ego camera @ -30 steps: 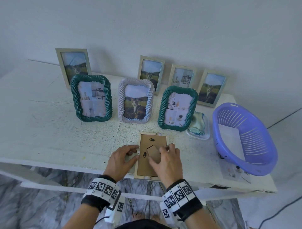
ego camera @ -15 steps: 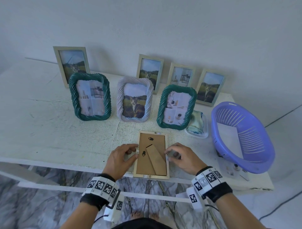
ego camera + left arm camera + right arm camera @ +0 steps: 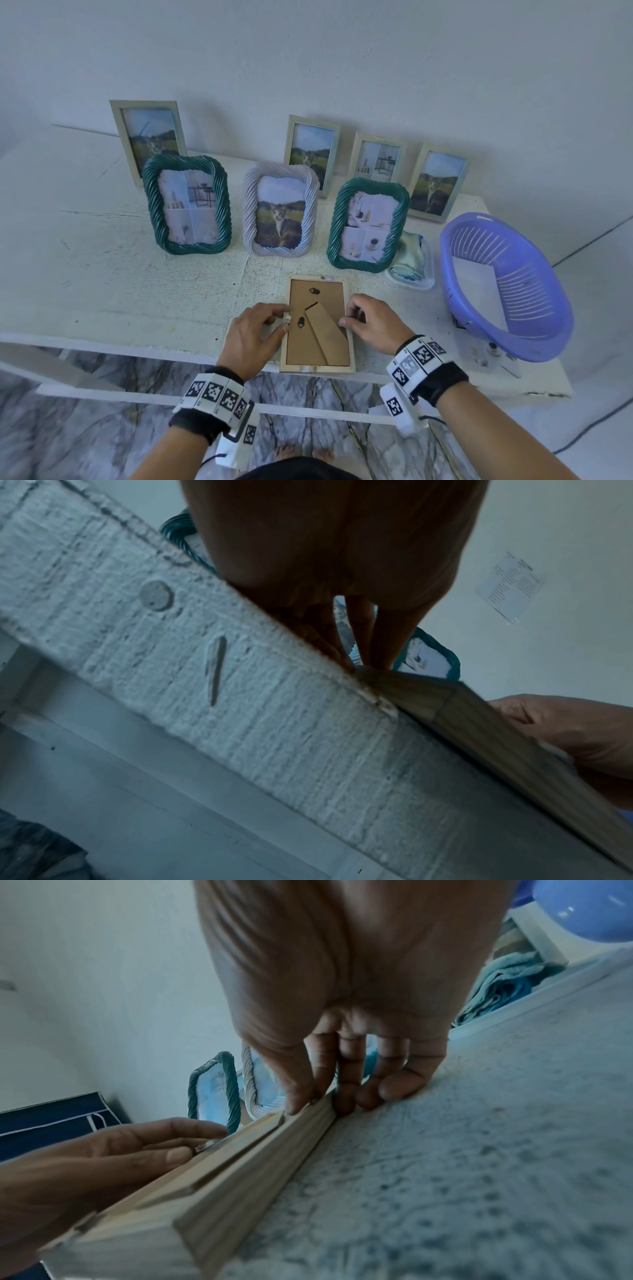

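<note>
A light wooden picture frame (image 3: 317, 368) lies face down at the table's front edge, its brown backing board (image 3: 301, 342) and folded stand (image 3: 327, 334) facing up. My left hand (image 3: 255, 334) grips the frame's left rim (image 3: 479, 723), thumb and forefinger pinched by a small metal tab (image 3: 287, 319). My right hand (image 3: 373, 322) grips the right rim (image 3: 274, 1153), with the thumb on top and the fingertips (image 3: 346, 1104) against its outer side. The frame's near end overhangs the table edge a little.
Several standing photo frames line the back of the white table (image 3: 102, 274), three with twisted rims in front: green (image 3: 186, 205), pale lilac (image 3: 279, 210), green (image 3: 368, 224). A folded cloth (image 3: 411, 260) on a dish and a purple basket (image 3: 503, 287) sit right.
My right hand left the stand, which went from lifted to flat on the backing, and moved to the frame's right rim. The left hand stayed at the left rim.
</note>
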A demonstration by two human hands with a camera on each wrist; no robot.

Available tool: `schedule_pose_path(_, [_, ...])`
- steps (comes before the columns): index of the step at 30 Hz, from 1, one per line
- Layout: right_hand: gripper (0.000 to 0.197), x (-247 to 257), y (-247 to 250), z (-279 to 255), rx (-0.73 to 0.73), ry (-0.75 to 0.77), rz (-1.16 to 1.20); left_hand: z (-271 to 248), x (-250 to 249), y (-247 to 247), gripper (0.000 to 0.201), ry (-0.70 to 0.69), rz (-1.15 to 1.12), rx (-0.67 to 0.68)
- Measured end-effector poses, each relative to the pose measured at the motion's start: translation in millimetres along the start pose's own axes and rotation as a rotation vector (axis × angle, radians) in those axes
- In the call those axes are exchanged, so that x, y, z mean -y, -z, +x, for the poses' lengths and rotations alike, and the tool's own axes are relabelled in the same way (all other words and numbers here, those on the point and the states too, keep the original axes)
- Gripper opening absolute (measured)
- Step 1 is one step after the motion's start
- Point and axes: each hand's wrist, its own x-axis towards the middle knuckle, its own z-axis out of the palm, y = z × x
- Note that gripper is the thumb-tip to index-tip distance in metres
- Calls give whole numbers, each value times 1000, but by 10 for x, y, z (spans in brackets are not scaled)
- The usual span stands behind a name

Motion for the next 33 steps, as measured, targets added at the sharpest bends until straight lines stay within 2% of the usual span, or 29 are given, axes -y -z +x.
schedule_pose_path(5, [20, 7, -34, 10, -18, -18, -42, 20, 11, -2, 31, -25, 12, 24])
schedule_pose_path(9, [22, 78, 43, 66, 45, -10, -176, 31, -4, 8, 29, -20, -4, 30])
schedule_pose_path(12, [20, 180, 108, 179, -44, 29, -345, 40, -10, 8, 30, -10, 5, 34])
schedule_pose_path(14, [34, 251, 116, 280, -78, 54, -367, 42, -10, 7, 30, -12, 9, 35])
schedule_pose_path(16, [44, 300, 99, 374, -45, 47, -376, 41, -13, 9, 30, -17, 11, 31])
schedule_pose_path(20, [44, 338, 44, 394, -1, 14, -409, 38, -22, 6, 29, -12, 3, 23])
schedule_pose_path(26, [54, 327, -38, 247, 34, -37, -351, 41, -16, -14, 28, -1, 35, 26])
schedule_pose_path(33, [54, 340, -71, 140, 47, -63, -207, 39, 1, -11, 29, -9, 48, 36])
